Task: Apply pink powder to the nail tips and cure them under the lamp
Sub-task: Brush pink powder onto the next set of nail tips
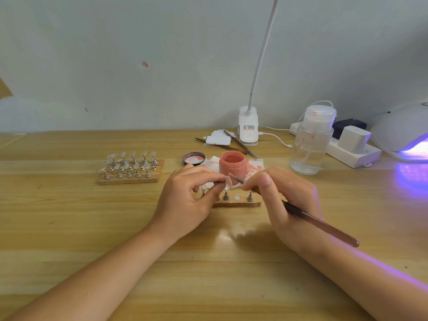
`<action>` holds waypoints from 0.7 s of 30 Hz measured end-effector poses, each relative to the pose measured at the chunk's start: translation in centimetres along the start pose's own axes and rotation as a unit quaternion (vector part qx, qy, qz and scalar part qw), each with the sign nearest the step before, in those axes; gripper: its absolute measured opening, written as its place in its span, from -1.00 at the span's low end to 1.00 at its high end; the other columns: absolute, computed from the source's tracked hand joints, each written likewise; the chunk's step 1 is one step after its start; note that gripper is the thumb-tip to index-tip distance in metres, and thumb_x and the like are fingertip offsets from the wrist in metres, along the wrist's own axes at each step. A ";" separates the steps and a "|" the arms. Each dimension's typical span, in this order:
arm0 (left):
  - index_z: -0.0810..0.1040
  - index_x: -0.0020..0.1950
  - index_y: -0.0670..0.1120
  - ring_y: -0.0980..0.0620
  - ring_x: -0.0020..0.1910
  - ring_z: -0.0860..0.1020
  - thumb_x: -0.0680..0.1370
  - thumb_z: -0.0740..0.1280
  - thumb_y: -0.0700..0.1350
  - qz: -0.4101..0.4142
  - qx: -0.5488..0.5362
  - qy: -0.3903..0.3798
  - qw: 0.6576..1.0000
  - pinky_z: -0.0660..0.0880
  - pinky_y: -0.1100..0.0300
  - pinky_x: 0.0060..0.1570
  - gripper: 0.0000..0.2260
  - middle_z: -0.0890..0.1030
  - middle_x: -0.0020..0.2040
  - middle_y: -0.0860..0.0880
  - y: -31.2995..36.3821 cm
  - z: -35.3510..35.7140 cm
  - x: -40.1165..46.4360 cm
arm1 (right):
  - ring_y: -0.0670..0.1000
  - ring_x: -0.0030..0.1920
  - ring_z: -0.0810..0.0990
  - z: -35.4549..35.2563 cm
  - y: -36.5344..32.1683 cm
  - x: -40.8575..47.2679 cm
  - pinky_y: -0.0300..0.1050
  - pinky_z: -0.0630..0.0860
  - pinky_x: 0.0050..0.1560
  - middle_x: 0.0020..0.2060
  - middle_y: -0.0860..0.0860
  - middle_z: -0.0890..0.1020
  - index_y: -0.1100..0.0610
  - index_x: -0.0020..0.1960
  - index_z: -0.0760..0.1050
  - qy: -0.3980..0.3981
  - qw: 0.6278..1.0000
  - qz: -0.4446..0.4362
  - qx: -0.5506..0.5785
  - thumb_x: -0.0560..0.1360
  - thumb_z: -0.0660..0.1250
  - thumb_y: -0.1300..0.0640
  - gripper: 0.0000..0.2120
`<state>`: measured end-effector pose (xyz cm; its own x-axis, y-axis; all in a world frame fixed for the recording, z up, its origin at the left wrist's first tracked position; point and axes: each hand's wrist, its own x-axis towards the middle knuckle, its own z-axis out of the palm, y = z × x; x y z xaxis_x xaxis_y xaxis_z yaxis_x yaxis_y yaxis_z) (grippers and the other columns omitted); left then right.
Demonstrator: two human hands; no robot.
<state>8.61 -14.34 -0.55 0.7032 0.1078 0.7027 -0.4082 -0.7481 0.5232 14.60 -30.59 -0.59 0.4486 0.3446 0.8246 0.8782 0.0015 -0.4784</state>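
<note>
One nail tip [228, 181] pinched in left grip [185, 200].

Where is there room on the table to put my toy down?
Bare table lies in front of the rack of nail tips, left of the left hand. It is crowded around the pink jar, bottle and lamp.

Wooden table [69, 228] with a plain pale wall [115, 54] behind it. Back center there's a white clip-on desk light [248, 128], its bendy neck running off the top of the frame. Right of that, a clear pump bottle [311, 144] stands in front of a white power strip [352, 154] with a white adapter [353, 139] and a dark one [349, 126] plugged in. Some white cards [218, 139] lie near the light's base
</note>
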 end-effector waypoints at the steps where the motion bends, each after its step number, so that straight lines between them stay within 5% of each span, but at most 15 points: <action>1: 0.63 -0.15 0.00 0.33 -0.27 0.39 0.40 0.38 -0.17 0.004 0.001 0.002 1.000 0.28 0.34 -0.23 -0.91 0.63 -0.26 0.04 0.0 0.0 0.0 | -0.08 -0.33 0.54 0.0 0.0 0.0 -0.17 0.45 -0.28 -0.36 -0.11 0.57 0.24 -0.30 0.58 -0.008 1.000 0.009 0.011 0.59 0.03 -0.04 -0.47; 4: 0.62 -0.16 0.01 0.29 -0.29 0.38 0.41 0.38 -0.18 0.018 -0.002 0.007 1.000 0.30 0.34 -0.27 -0.90 0.64 -0.27 0.02 -0.1 0.1 0.1 | -0.07 -0.39 0.53 -0.2 -0.1 -0.2 -0.14 0.44 -0.35 -0.45 0.03 0.57 0.28 -0.37 0.56 -0.015 0.999 0.019 0.044 0.59 0.03 -0.05 -0.42; 10: 0.66 -0.15 -0.07 0.27 -0.30 0.41 0.41 0.38 -0.21 0.034 -0.011 0.006 0.999 0.29 0.32 -0.31 -0.92 0.65 -0.23 0.07 -0.3 0.1 0.1 | -0.11 -0.34 0.54 0.0 -0.3 -0.1 -0.17 0.46 -0.29 -0.39 -0.05 0.58 0.25 -0.32 0.57 -0.005 0.998 0.043 0.034 0.54 0.08 0.08 -0.57; 15: 0.61 -0.13 0.03 0.31 -0.31 0.41 0.40 0.39 -0.17 0.031 -0.035 0.021 0.999 0.33 0.28 -0.33 -0.88 0.64 -0.23 0.16 -0.1 0.2 0.2 | 0.00 -0.35 0.56 -0.1 -0.4 -0.2 0.03 0.48 -0.30 -0.41 0.07 0.60 0.27 -0.33 0.56 0.010 0.995 0.065 0.076 0.55 0.05 0.06 -0.54; 21: 0.61 -0.13 0.07 0.17 -0.37 0.34 0.39 0.39 -0.09 0.000 -0.031 0.027 0.999 0.37 0.17 -0.25 -0.90 0.61 -0.22 0.18 -0.2 0.1 0.0 | -0.07 -0.37 0.55 -0.1 -0.6 -0.1 -0.11 0.49 -0.32 -0.44 0.03 0.59 0.17 -0.37 0.55 0.002 0.991 0.097 0.096 0.54 0.05 0.03 -0.55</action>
<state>8.77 -14.29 -0.70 0.6712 0.1451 0.7269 -0.4438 -0.7068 0.5509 14.05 -30.77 -0.39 0.6075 0.3520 0.7121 0.7274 0.1137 -0.6767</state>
